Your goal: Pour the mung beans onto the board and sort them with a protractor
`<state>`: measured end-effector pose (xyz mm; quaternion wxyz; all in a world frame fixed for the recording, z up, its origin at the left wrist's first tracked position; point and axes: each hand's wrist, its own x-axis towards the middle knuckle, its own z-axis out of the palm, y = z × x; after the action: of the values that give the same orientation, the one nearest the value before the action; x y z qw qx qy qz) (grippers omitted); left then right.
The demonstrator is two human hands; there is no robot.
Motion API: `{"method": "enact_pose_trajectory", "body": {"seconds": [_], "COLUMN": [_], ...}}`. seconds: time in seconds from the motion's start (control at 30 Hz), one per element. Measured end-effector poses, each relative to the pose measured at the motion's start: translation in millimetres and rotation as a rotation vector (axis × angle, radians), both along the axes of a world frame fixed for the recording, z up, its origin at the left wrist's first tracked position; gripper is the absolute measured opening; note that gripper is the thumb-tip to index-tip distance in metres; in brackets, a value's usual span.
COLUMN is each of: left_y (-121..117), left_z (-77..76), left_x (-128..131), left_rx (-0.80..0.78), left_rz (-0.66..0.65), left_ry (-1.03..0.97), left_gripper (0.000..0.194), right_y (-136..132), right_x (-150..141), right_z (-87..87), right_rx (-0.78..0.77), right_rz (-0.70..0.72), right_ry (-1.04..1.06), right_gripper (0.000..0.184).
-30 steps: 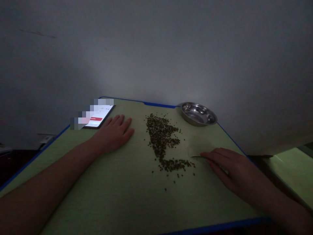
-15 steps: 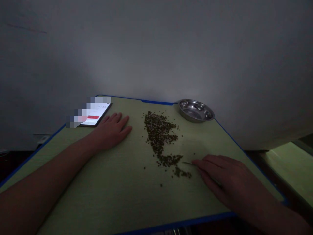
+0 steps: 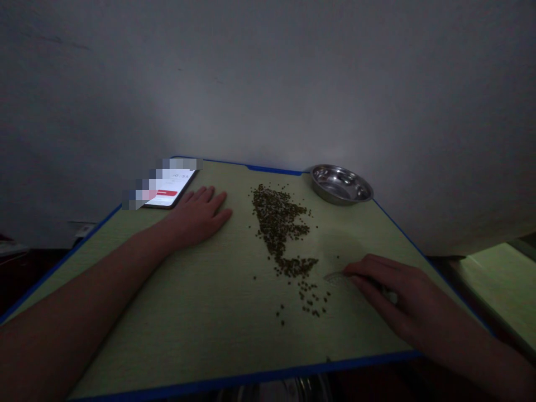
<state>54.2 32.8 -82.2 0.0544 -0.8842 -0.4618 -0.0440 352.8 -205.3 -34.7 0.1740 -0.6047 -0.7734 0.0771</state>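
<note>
My left hand lies flat on the table, fingers spread, its fingertips close to the phone. Small dark-green beans, like mung beans, form an uneven heap right of that hand. From the heap's lower end a tail of beans bends right, with a looser scatter in front. My right hand pinches a thin, pale, see-through flat piece between thumb and fingers. Its edge rests at or just above the tabletop, right of the beans and apart from them. What kind of piece it is, I cannot tell.
A shallow steel bowl stands at the table's back right corner, near the wall. Blue edging runs round the table. Below the front edge a shiny round metal thing shows partly. Another pale green surface lies to the right.
My right hand moved left and toward me with the flat piece, then back right. Some beans from the tail's end have spread toward the front. My left hand stays put; the view shifted slightly.
</note>
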Motion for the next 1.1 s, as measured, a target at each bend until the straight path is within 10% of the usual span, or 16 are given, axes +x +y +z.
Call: {"method": "enact_pose_trajectory", "body": {"seconds": [1.1], "left_y": [0], "left_z": [3.7], "left_x": [-2], "left_rx": [0.001], "left_rz": [-0.033], "left_ry": [0.059], "left_gripper": [0.065], "right_y": [22], "right_x": [-7], "right_z": [-11.9], "right_rx": [-0.054], "right_rz": [0.037], "right_ry": [0.088], "right_gripper": [0.023]}}
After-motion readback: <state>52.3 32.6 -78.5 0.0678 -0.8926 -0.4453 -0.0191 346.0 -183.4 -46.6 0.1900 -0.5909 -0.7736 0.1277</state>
